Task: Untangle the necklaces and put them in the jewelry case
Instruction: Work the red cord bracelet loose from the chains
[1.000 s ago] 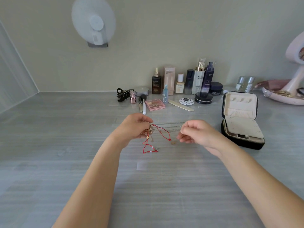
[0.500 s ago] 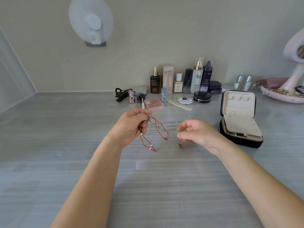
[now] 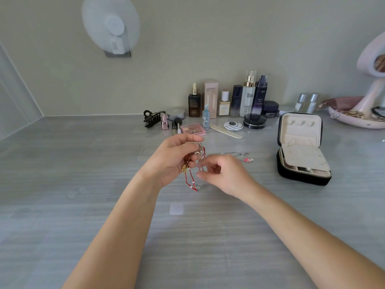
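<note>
My left hand (image 3: 170,161) is raised above the table and shut on a tangle of necklaces (image 3: 196,157): a red cord with small beads, plus gold and rose-gold pieces. The cord's loops hang down to a small pendant (image 3: 196,187). My right hand (image 3: 225,174) is right beside the tangle. Its thumb and forefinger are slightly apart on either side of the red strands, blurred. A silver chain with a pink charm (image 3: 246,159) lies on the table behind my right hand. The black jewelry case (image 3: 300,176) stands open at the right, with a cream lining.
Cosmetics line the back wall: bottles (image 3: 248,94), a pink palette (image 3: 192,129), a black hair claw (image 3: 153,118), a nail file (image 3: 226,133) and a round black compact (image 3: 254,121). A pink mirror stand with a tray (image 3: 358,120) sits at the far right. A fan (image 3: 111,26) hangs on the wall.
My right hand has let go of the silver chain, which now lies on the table, and has moved left to the tangle. My left hand has risen slightly with the bundle.
</note>
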